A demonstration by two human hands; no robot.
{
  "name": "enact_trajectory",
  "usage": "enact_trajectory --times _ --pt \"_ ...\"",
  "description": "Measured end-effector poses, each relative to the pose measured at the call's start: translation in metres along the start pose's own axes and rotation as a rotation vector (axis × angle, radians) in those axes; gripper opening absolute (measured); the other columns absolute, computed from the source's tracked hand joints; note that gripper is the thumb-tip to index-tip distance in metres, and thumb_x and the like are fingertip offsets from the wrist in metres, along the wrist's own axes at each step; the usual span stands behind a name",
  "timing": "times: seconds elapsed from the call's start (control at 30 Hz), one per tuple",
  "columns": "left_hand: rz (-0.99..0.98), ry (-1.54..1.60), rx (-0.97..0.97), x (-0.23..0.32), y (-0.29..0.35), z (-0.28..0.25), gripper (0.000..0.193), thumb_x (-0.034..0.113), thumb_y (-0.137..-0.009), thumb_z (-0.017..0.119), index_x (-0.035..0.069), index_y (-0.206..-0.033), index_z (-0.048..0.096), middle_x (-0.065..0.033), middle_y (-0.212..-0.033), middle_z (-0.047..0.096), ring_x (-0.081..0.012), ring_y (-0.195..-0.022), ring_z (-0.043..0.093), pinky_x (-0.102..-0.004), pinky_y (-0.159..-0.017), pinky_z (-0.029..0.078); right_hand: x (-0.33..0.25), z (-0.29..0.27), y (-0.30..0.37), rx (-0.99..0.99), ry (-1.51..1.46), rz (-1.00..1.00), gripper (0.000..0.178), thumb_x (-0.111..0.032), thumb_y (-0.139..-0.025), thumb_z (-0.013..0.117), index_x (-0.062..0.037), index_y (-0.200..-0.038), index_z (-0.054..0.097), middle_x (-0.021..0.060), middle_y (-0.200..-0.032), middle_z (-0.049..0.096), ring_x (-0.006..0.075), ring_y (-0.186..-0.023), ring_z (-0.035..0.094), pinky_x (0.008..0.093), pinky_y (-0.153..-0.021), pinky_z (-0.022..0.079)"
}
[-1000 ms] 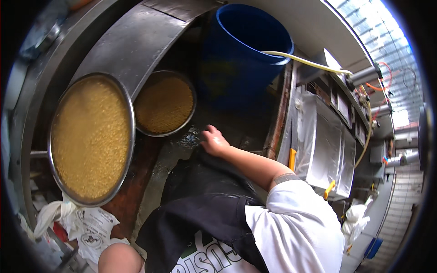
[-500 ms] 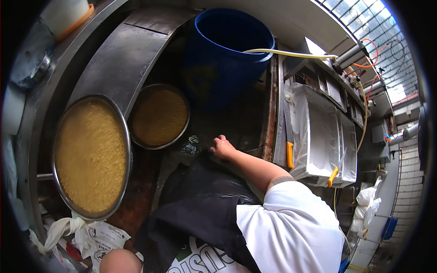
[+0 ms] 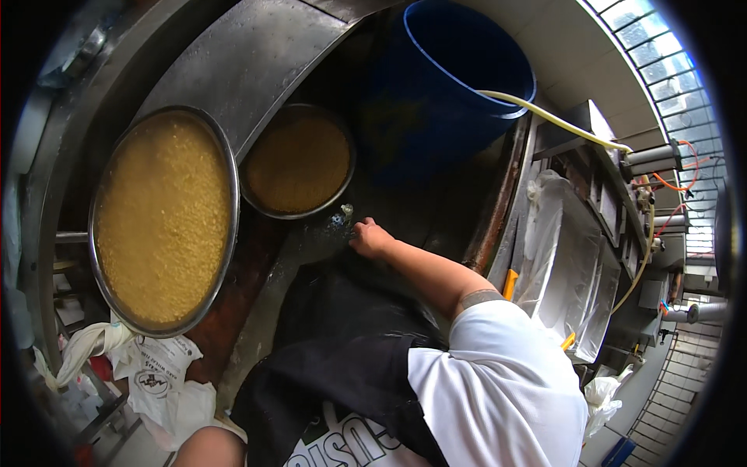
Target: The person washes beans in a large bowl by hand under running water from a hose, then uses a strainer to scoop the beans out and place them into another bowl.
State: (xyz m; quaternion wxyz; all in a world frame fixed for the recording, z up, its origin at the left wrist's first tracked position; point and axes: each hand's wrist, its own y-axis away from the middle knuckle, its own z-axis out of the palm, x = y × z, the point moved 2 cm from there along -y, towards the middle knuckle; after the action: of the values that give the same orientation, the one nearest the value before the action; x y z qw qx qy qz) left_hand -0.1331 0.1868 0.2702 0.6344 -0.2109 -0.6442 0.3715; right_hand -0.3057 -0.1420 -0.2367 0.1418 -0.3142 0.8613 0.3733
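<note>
My right hand reaches out over a black apron, above the wet dark floor. Its fingers are curled together; what they hold, if anything, is hidden. A short way left of the hand stands a round metal basin of yellowish-brown grains. Higher and nearer, at the left, a large metal-rimmed basin is full of wet yellow grains in cloudy liquid. Neither basin is touched by the right hand. My left hand is out of view; a rounded bit of bare skin at the lower left may be an elbow or a knee.
A tall blue barrel stands at the back, with a pale hose over its rim. On the right is a plastic-lined trough with orange-handled tools. White sacks lie lower left, below a metal counter.
The view has shifted, so the basins sit higher and the barrel and trough lie further right. My right hand's fingers look more closed, and it points more to the left.
</note>
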Motion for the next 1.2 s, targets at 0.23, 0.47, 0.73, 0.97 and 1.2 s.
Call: enact_trajectory --times 0.23,0.47,0.73,0.97,1.2 --pt "-1.210 -0.388 0.004 -0.273 0.135 -0.031 0.016 0.004 -0.095 0.067 0.004 -0.085 0.054 -0.0027 -0.079 0.054 -0.0102 -0.075 0.051 -0.0259 -0.067 0.044 0.024 0.056 -0.043 -0.062 -0.043 -0.019 0.049 -0.035 -0.094 0.067 -0.0023 -0.131 0.060 0.0313 -0.142 0.052 0.0460 -0.121 0.060 0.0492 -0.104 0.051" --pt "-1.096 -1.242 -0.251 -0.478 0.339 -0.143 0.021 0.013 -0.096 0.061 -0.002 -0.111 0.061 -0.0231 -0.116 0.062 -0.0459 -0.110 0.056 -0.0530 -0.098 0.045 0.029 0.119 -0.108 -0.065 -0.207 -0.041 0.049 -0.035 -0.095 0.067 -0.0014 -0.130 0.063 0.0288 -0.128 0.064 0.0438 -0.120 0.061 0.0486 -0.103 0.050" --pt "-1.735 -1.462 -0.044 -0.607 0.415 -0.263 0.086 0.034 -0.095 0.071 0.007 -0.161 0.025 -0.0183 -0.167 0.029 -0.0419 -0.152 0.029 -0.0560 -0.124 0.025 0.059 0.169 -0.135 -0.150 -0.317 -0.038 0.049 -0.037 -0.094 0.068 -0.0007 -0.127 0.065 0.0232 -0.120 0.069 0.0421 -0.113 0.066 0.0476 -0.097 0.053" --pt "-1.748 -1.601 -0.219 -0.618 0.436 -0.295 0.023 0.014 -0.097 0.060 0.003 -0.114 0.069 -0.0220 -0.124 0.066 -0.0405 -0.117 0.064 -0.0478 -0.100 0.052 0.093 0.178 -0.156 -0.192 -0.344 0.092 0.048 -0.037 -0.094 0.071 -0.0017 -0.126 0.065 0.0209 -0.116 0.071 0.0386 -0.112 0.068 0.0442 -0.093 0.054" --pt "-1.705 -1.485 -0.330 -0.586 0.464 -0.238 0.021 0.014 -0.096 0.060 0.002 -0.111 0.068 -0.0200 -0.119 0.065 -0.0401 -0.115 0.062 -0.0482 -0.100 0.051 0.069 0.198 -0.198 -0.123 -0.390 0.123 0.055 -0.041 -0.096 0.069 -0.0009 -0.133 0.062 0.0195 -0.117 0.073 0.0367 -0.115 0.068 0.0440 -0.098 0.053"
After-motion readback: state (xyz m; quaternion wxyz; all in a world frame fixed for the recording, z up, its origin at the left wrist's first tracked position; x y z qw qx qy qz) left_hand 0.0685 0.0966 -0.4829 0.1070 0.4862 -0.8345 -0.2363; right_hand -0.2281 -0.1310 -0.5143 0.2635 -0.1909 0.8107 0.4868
